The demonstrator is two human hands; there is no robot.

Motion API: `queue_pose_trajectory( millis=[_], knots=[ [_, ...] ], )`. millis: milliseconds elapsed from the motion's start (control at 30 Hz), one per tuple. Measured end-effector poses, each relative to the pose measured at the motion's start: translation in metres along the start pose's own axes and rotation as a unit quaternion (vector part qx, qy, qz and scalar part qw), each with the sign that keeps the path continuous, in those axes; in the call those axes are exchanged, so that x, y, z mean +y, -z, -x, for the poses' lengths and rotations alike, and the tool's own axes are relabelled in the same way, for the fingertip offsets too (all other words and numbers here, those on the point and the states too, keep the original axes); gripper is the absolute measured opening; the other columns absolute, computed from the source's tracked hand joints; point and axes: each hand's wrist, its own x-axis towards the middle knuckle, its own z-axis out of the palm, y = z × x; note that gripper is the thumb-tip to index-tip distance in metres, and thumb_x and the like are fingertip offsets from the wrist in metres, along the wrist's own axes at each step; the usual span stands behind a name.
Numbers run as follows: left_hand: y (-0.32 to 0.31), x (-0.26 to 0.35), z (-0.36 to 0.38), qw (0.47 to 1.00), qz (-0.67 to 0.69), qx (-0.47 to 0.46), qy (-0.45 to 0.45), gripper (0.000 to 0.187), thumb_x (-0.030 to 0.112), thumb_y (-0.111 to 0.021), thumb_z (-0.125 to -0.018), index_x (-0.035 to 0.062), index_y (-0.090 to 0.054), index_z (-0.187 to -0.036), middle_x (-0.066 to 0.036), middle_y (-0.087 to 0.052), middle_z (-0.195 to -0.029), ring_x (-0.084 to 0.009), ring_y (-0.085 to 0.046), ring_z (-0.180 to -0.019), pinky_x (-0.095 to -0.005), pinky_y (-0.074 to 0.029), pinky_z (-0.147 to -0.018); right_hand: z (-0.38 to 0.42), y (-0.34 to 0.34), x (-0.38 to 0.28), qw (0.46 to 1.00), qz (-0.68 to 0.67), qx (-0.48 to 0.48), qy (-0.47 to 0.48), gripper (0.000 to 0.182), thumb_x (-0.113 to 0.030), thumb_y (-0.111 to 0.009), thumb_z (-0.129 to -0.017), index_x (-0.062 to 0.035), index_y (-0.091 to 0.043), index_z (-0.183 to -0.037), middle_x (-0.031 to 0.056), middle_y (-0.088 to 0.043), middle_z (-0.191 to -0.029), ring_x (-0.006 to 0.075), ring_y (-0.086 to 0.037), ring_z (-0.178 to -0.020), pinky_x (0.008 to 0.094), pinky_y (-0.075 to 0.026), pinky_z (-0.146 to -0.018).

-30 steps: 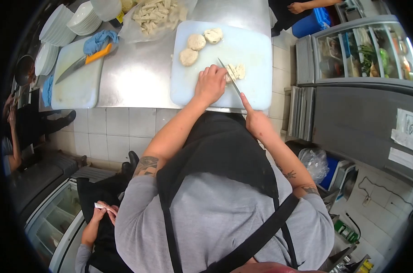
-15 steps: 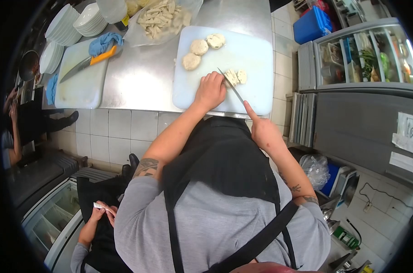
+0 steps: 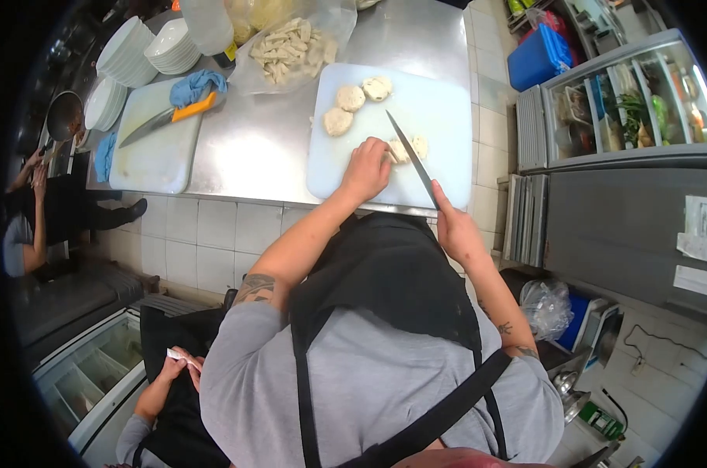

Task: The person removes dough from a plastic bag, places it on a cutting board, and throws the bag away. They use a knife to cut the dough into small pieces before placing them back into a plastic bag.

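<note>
A white cutting board (image 3: 447, 109) lies at the front edge of the steel table. My left hand (image 3: 367, 168) rests on it with curled fingers, its fingertips against a partly sliced piece of pale food (image 3: 400, 152). In my right hand (image 3: 457, 232) is a long knife (image 3: 413, 152), index finger stretched along the blade's heel. The blade slants across the cut pieces, tip pointing away from me, and hides part of them. A few cut pieces (image 3: 420, 146) sit just right of the blade. Three round pale food pieces (image 3: 350, 97) lie toward the board's far left.
Left of my board, a second board (image 3: 155, 160) carries an orange-handled knife (image 3: 191, 108) and a blue cloth (image 3: 197, 88). Behind is a plastic bag with pale strips (image 3: 293, 51). Bowls (image 3: 126, 51) are stacked at far left. A co-worker's hands (image 3: 183, 365) show at lower left.
The knife has shifted forward and slightly right, its tip reaching farther past the cut pieces. My left hand stays at the food. The whole view has shifted a little.
</note>
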Motion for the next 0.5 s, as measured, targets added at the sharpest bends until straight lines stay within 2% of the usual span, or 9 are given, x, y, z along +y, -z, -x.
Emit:
queue_pose_trajectory(
  millis=[100, 133, 167, 200, 267, 300, 400, 467, 500],
  knots=[
    [-0.007, 0.024, -0.012, 0.996, -0.075, 0.043, -0.036, 0.058, 0.024, -0.074, -0.087, 0.0055, -0.054, -0.138, -0.021, -0.055, -0.135, -0.0410, -0.055, -0.117, -0.0498, -0.046, -0.096, 0.000, 0.014, -0.006, 0.995, -0.065, 0.070, -0.004, 0.074, -0.003, -0.052, -0.097, -0.0236, -0.028, -0.164, 0.0265, -0.069, -0.084, 0.0482, -0.067, -0.079, 0.0564, -0.052, -0.072],
    [-0.011, 0.036, -0.020, 0.990, -0.138, -0.021, -0.005, 0.079, 0.042, -0.073, -0.088, 0.0122, -0.044, -0.154, -0.021, -0.049, -0.148, -0.0434, -0.050, -0.126, -0.0530, -0.046, -0.100, -0.002, 0.017, -0.007, 0.990, -0.097, 0.097, 0.003, 0.073, -0.003, -0.052, -0.097, -0.0226, -0.028, -0.164, 0.0264, -0.070, -0.086, 0.0482, -0.067, -0.080, 0.0563, -0.052, -0.073],
    [-0.015, 0.045, -0.030, 0.978, -0.193, -0.080, -0.013, 0.082, 0.052, -0.069, -0.089, 0.0187, -0.040, -0.159, -0.020, -0.048, -0.150, -0.0420, -0.049, -0.130, -0.0551, -0.046, -0.101, -0.005, 0.017, -0.006, 0.982, -0.124, 0.138, 0.020, 0.074, 0.001, -0.052, -0.097, -0.0208, -0.029, -0.164, 0.0281, -0.070, -0.089, 0.0481, -0.067, -0.080, 0.0499, -0.054, -0.072],
    [-0.028, 0.046, -0.035, 0.970, -0.221, -0.085, -0.047, 0.073, 0.053, -0.067, -0.090, 0.0189, -0.049, -0.152, -0.020, -0.050, -0.147, -0.0408, -0.050, -0.126, -0.0554, -0.048, -0.095, -0.009, 0.023, -0.008, 0.982, -0.137, 0.132, -0.002, 0.075, 0.001, -0.052, -0.097, -0.0207, -0.028, -0.165, 0.0277, -0.070, -0.089, 0.0468, -0.067, -0.077, 0.0469, -0.054, -0.071],
    [-0.043, 0.038, -0.043, 0.957, -0.246, -0.127, -0.086, 0.055, 0.046, -0.069, -0.090, 0.0168, -0.061, -0.136, -0.017, -0.057, -0.136, -0.0382, -0.055, -0.116, -0.0548, -0.051, -0.090, -0.013, 0.037, -0.013, 0.978, -0.160, 0.120, -0.052, 0.076, 0.001, -0.052, -0.097, -0.0205, -0.027, -0.165, 0.0270, -0.070, -0.089, 0.0442, -0.066, -0.072, 0.0407, -0.053, -0.067],
    [-0.043, 0.033, -0.046, 0.956, -0.241, -0.133, -0.100, 0.050, 0.044, -0.069, -0.090, 0.0161, -0.063, -0.131, -0.015, -0.058, -0.132, -0.0374, -0.057, -0.112, -0.0532, -0.052, -0.086, -0.014, 0.035, -0.006, 0.978, -0.137, 0.159, -0.001, 0.077, 0.002, -0.051, -0.097, -0.0194, -0.025, -0.166, 0.0232, -0.069, -0.084, 0.0351, -0.063, -0.063, 0.0344, -0.049, -0.062],
    [-0.037, 0.018, -0.053, 0.953, -0.226, -0.155, -0.129, 0.037, 0.036, -0.071, -0.089, 0.0143, -0.067, -0.119, -0.013, -0.061, -0.119, -0.0348, -0.060, -0.103, -0.0478, -0.056, -0.074, -0.014, 0.033, 0.000, 0.971, -0.176, 0.155, -0.042, 0.078, 0.003, -0.051, -0.096, -0.0188, -0.025, -0.166, 0.0208, -0.068, -0.082, 0.0284, -0.060, -0.061, 0.0337, -0.049, -0.063],
    [-0.032, 0.006, -0.059, 0.954, -0.219, -0.159, -0.126, 0.034, 0.033, -0.071, -0.088, 0.0135, -0.068, -0.116, -0.013, -0.061, -0.114, -0.0325, -0.061, -0.102, -0.0437, -0.057, -0.065, -0.013, 0.028, 0.007, 0.968, -0.196, 0.141, -0.061, 0.077, 0.004, -0.050, -0.096, -0.0178, -0.025, -0.166, 0.0208, -0.070, -0.088, 0.0260, -0.062, -0.065, 0.0332, -0.050, -0.065],
    [-0.029, -0.001, -0.061, 0.970, -0.184, -0.122, -0.104, 0.033, 0.033, -0.071, -0.089, 0.0128, -0.068, -0.116, -0.013, -0.063, -0.112, -0.0311, -0.062, -0.100, -0.0425, -0.057, -0.063, -0.013, 0.026, 0.009, 0.966, -0.208, 0.138, -0.065, 0.077, 0.003, -0.050, -0.097, -0.0174, -0.025, -0.166, 0.0208, -0.070, -0.091, 0.0250, -0.062, -0.066, 0.0333, -0.051, -0.066]
  ],
)
